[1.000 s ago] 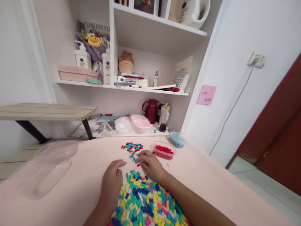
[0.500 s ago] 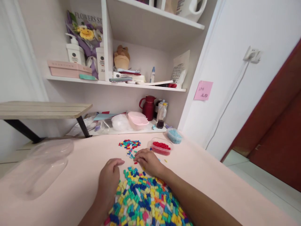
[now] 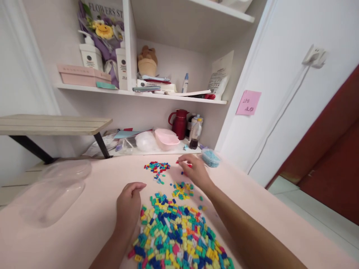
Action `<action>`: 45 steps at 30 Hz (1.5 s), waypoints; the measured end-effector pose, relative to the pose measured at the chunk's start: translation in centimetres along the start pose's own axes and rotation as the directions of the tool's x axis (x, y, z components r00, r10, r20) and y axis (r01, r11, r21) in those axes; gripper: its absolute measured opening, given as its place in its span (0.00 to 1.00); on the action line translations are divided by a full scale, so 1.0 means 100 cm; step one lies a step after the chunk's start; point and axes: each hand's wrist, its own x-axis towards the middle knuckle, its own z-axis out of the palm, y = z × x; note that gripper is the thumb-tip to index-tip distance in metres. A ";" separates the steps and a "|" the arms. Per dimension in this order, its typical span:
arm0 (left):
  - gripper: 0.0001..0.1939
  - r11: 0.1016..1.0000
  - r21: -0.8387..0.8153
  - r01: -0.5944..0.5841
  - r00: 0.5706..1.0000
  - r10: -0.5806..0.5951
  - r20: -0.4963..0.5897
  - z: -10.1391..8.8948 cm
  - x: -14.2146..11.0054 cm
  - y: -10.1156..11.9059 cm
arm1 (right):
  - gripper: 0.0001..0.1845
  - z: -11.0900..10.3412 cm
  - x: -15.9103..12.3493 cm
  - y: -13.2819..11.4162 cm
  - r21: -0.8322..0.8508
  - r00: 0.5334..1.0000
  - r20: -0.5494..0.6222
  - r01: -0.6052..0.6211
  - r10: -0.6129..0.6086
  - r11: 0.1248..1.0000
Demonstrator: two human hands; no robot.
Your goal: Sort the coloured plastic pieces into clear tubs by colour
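My right hand (image 3: pixel 195 170) hovers over the tub of red bricks, which it mostly hides. A small red brick (image 3: pixel 177 162) shows at its pinched fingertips. My left hand (image 3: pixel 129 200) rests on its edge on the table, fingers curled together and pointing right; whatever is inside them is hidden. Between my forearms spreads a large heap of mixed small toy bricks (image 3: pixel 174 231) in yellow, green, blue, white and pink. A smaller cluster of mainly yellow and green bricks (image 3: pixel 182 190) lies beyond it. Farther back is a pile of red, blue and teal bricks (image 3: pixel 157 166).
A clear tub of light-blue bricks (image 3: pixel 211 158) stands at the back right. Clear plastic containers (image 3: pixel 56 198) lie at the left, near a small wooden rack (image 3: pixel 53 125). Behind the table, a shelf holds a pink bowl (image 3: pixel 166 140), a red jug (image 3: pixel 179 123) and bottles.
My right hand has moved back and right, from the loose bricks to above the red tub. This uncovers the yellow-and-green cluster. My left hand stays nearly in place; the view has shifted slightly.
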 end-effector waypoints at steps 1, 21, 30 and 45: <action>0.15 1.000 -0.003 0.001 1.000 -0.001 -0.006 0.001 0.000 -0.001 | 0.09 -0.008 0.004 0.004 -0.014 0.998 -0.061 -0.014 0.013 1.000; 0.13 1.000 -0.003 0.014 1.000 -0.014 0.003 -0.002 0.004 0.006 | 0.21 0.033 0.013 -0.005 -0.022 0.935 0.346 -0.072 0.075 0.997; 0.14 0.999 0.022 0.044 0.996 -0.046 0.075 -0.001 0.001 0.002 | 0.23 0.111 0.057 -0.004 -0.262 0.864 0.492 0.033 0.104 0.964; 0.13 0.998 0.056 0.002 0.990 -0.010 0.142 0.000 0.001 -0.001 | 0.24 0.099 -0.003 -0.010 -0.081 0.727 0.669 0.276 -0.154 0.958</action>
